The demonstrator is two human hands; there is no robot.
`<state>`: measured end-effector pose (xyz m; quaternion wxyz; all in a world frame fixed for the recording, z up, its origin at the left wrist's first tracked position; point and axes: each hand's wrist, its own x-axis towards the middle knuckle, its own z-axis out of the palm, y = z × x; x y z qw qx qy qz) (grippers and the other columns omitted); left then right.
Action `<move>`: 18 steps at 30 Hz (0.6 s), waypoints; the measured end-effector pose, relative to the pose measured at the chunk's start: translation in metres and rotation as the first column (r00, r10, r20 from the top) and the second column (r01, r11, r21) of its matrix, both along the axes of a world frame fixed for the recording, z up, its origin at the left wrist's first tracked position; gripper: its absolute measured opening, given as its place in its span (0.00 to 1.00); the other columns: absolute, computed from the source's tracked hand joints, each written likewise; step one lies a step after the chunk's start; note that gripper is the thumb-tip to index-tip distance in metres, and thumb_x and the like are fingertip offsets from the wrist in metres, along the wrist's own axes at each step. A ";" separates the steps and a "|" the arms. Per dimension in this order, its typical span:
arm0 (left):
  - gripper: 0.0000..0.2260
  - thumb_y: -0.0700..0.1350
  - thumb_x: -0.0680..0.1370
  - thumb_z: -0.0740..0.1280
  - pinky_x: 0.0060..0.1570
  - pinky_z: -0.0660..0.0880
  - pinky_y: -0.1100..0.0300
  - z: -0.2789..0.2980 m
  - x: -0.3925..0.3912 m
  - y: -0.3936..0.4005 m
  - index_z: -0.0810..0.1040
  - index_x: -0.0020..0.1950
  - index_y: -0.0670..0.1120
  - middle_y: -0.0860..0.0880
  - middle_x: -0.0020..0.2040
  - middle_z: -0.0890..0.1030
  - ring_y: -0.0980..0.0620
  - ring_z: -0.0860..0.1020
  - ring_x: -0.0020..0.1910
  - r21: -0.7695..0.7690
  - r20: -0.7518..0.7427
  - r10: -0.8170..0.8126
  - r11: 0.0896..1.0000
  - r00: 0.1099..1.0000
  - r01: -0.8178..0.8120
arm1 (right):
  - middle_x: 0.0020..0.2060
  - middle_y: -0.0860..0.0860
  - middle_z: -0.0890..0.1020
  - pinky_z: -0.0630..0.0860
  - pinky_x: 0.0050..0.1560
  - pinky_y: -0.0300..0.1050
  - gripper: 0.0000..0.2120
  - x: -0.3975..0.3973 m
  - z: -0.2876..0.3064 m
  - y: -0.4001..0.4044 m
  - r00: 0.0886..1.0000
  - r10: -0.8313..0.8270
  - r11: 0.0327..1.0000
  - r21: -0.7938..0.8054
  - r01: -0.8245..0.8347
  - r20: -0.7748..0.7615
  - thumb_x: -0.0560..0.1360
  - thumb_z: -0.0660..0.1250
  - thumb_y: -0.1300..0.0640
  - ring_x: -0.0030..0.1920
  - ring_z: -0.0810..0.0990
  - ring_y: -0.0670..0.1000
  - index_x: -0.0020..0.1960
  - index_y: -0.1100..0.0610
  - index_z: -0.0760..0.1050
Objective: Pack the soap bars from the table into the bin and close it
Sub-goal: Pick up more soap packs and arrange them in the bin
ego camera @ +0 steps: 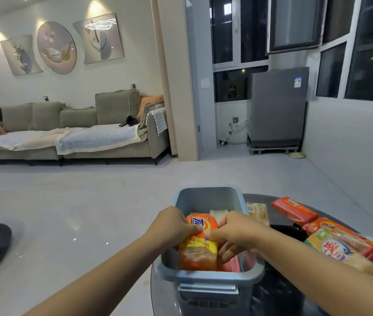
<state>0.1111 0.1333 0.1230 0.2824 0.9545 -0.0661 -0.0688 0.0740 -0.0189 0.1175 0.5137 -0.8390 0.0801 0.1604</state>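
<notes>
Warm ceiling spotlights, glossy floor (90,201) glare, perhaps edge-warped.

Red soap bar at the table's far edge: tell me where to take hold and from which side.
Take the red soap bar across its narrow width, at the middle, coming from above. It lies flat on the table, long and slim, with open space on both long sides; the right hand is nearest.

Home living room: sofa (74,131), wall art (57,47)

Two bare forearms, seemingly no sleeves or jewellery.
</notes>
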 end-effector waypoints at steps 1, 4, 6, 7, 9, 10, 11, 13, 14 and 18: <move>0.19 0.57 0.71 0.71 0.36 0.75 0.65 -0.001 0.001 0.001 0.84 0.51 0.43 0.45 0.49 0.85 0.51 0.82 0.43 0.037 -0.017 -0.009 0.999 1.000 0.010 | 0.40 0.58 0.83 0.80 0.29 0.38 0.19 0.003 -0.001 0.002 0.999 0.008 1.000 0.001 -0.008 -0.037 0.73 0.69 0.54 0.30 0.83 0.50 0.59 0.66 0.72; 0.22 0.57 0.70 0.72 0.37 0.74 0.66 -0.002 0.002 0.004 0.82 0.55 0.42 0.45 0.52 0.84 0.50 0.82 0.49 0.129 -0.047 -0.047 0.990 0.998 0.052 | 0.43 0.60 0.81 0.81 0.30 0.40 0.20 0.008 -0.009 0.008 0.988 0.010 0.999 0.044 -0.004 -0.153 0.73 0.69 0.57 0.30 0.83 0.52 0.59 0.69 0.70; 0.24 0.57 0.69 0.73 0.42 0.74 0.63 -0.003 0.004 0.003 0.81 0.58 0.42 0.45 0.54 0.83 0.49 0.81 0.52 0.206 -0.064 -0.094 0.973 0.994 0.105 | 0.47 0.61 0.80 0.83 0.36 0.43 0.21 0.013 -0.016 0.011 0.978 0.011 0.999 0.052 0.000 -0.208 0.73 0.70 0.58 0.36 0.83 0.54 0.60 0.68 0.70; 0.25 0.57 0.70 0.73 0.43 0.73 0.63 -0.004 0.006 0.002 0.79 0.59 0.42 0.45 0.55 0.83 0.48 0.81 0.53 0.243 -0.082 -0.116 0.961 0.990 0.133 | 0.47 0.61 0.80 0.82 0.40 0.45 0.21 0.015 -0.018 0.012 0.973 0.018 0.999 0.042 -0.008 -0.229 0.73 0.70 0.57 0.38 0.83 0.55 0.60 0.67 0.70; 0.26 0.57 0.71 0.72 0.45 0.73 0.62 -0.004 0.010 -0.001 0.77 0.63 0.43 0.45 0.57 0.82 0.48 0.80 0.55 0.311 -0.135 -0.157 0.931 0.978 0.192 | 0.47 0.59 0.80 0.81 0.46 0.46 0.19 0.018 -0.020 0.014 0.963 0.031 0.999 0.026 -0.025 -0.266 0.72 0.70 0.57 0.38 0.82 0.54 0.58 0.65 0.71; 0.26 0.56 0.71 0.72 0.47 0.73 0.62 -0.003 0.011 -0.002 0.75 0.65 0.44 0.45 0.59 0.81 0.48 0.80 0.56 0.345 -0.158 -0.176 0.912 0.972 0.221 | 0.47 0.59 0.80 0.81 0.48 0.47 0.18 0.020 -0.021 0.014 0.959 0.036 0.999 0.020 -0.032 -0.281 0.72 0.71 0.57 0.39 0.81 0.53 0.58 0.64 0.72; 0.27 0.55 0.72 0.71 0.48 0.73 0.61 -0.003 0.012 -0.003 0.74 0.66 0.44 0.45 0.60 0.80 0.47 0.79 0.57 0.373 -0.174 -0.195 0.894 0.965 0.248 | 0.47 0.59 0.80 0.80 0.49 0.46 0.19 0.022 -0.023 0.015 0.956 0.041 0.999 0.006 -0.041 -0.289 0.72 0.71 0.57 0.39 0.81 0.53 0.58 0.64 0.72; 0.27 0.53 0.73 0.71 0.51 0.73 0.59 -0.001 0.014 -0.005 0.71 0.69 0.44 0.44 0.62 0.79 0.46 0.78 0.58 0.443 -0.181 -0.226 0.850 0.957 0.285 | 0.43 0.58 0.80 0.79 0.49 0.44 0.20 0.025 -0.027 0.016 0.953 0.045 0.998 -0.031 -0.057 -0.300 0.72 0.71 0.57 0.38 0.80 0.52 0.60 0.66 0.73; 0.27 0.52 0.73 0.71 0.53 0.73 0.58 0.000 0.015 -0.006 0.71 0.69 0.43 0.44 0.62 0.79 0.45 0.78 0.59 0.475 -0.182 -0.242 0.827 0.953 0.301 | 0.40 0.57 0.80 0.79 0.51 0.44 0.20 0.027 -0.029 0.016 0.950 0.045 0.998 -0.035 -0.059 -0.309 0.73 0.70 0.58 0.36 0.79 0.51 0.60 0.66 0.73; 0.23 0.45 0.75 0.70 0.52 0.78 0.56 0.002 0.015 -0.010 0.70 0.69 0.43 0.43 0.60 0.81 0.45 0.82 0.55 0.409 -0.324 -0.257 0.830 0.911 0.379 | 0.53 0.60 0.82 0.75 0.62 0.48 0.17 0.034 -0.034 0.018 0.946 0.019 0.999 -0.035 -0.033 -0.325 0.75 0.66 0.62 0.54 0.82 0.56 0.62 0.67 0.73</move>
